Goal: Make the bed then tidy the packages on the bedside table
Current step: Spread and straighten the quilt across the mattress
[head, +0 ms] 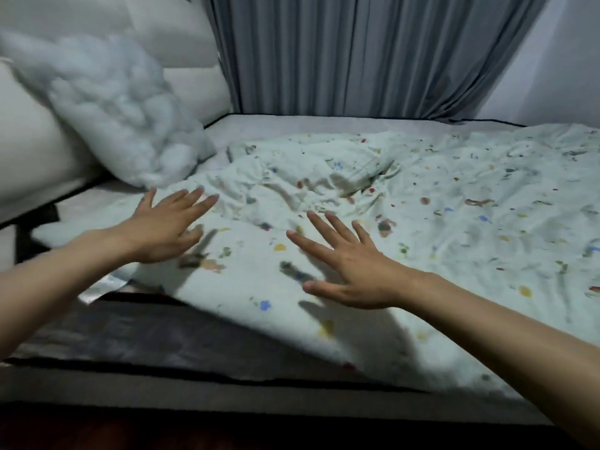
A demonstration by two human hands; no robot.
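A pale duvet (438,216) with small coloured spots lies spread over the bed, wrinkled near its middle. Its near-left corner hangs slightly over the mattress edge. My left hand (162,228) is flat, fingers spread, just over the duvet's upper-left part. My right hand (350,267) is also flat with fingers apart, over the duvet near its front corner. Neither hand holds anything. A lumpy light-blue pillow (120,108) leans against the white padded headboard (32,144) at the left. No bedside table or packages are in view.
Grey curtains (357,50) hang behind the far side of the bed. The bare mattress (292,125) shows along the far edge and at the near left. A dark bed frame (162,378) runs along the front. Something shiny (100,287) peeks out under the duvet's left corner.
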